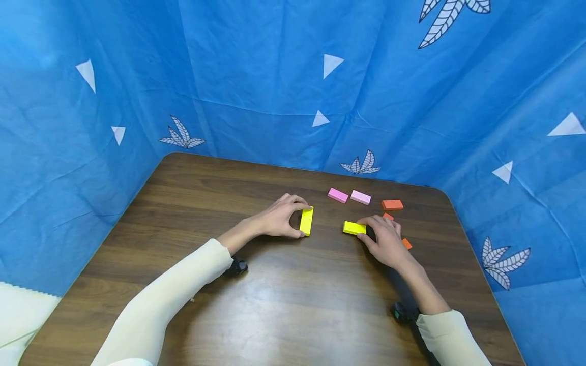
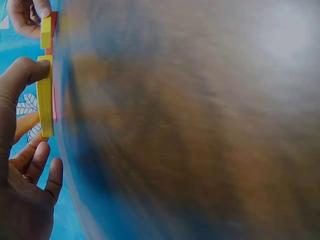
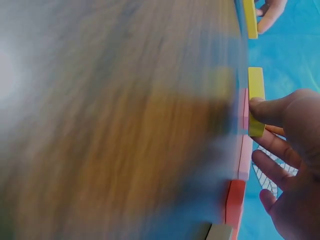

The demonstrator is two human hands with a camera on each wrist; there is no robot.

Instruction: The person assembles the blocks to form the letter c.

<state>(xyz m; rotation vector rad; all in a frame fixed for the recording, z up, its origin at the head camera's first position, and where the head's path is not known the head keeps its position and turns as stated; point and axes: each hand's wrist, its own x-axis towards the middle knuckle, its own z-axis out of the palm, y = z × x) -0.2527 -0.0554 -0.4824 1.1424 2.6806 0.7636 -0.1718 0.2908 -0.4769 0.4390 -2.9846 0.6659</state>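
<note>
My left hand (image 1: 279, 217) pinches a yellow block (image 1: 306, 221) by its two short ends, thumb at the near end and a finger at the far end. In the left wrist view the same yellow block (image 2: 45, 97) spans the gap between thumb and fingers. To the right, my right hand (image 1: 386, 241) grips a second yellow block (image 1: 353, 227) at its right end, its left end sticking out toward the first. The right wrist view shows the thumb across this yellow block (image 3: 256, 80), fingers behind it. The two yellow blocks are apart.
Behind the hands lie a darker pink block (image 1: 338, 195) and a pale pink block (image 1: 360, 197). An orange block (image 1: 392, 205) sits right of them; other orange pieces (image 1: 406, 244) are partly hidden by my right hand. Blue patterned cloth (image 1: 256, 101) surrounds the brown wooden table (image 1: 274, 310).
</note>
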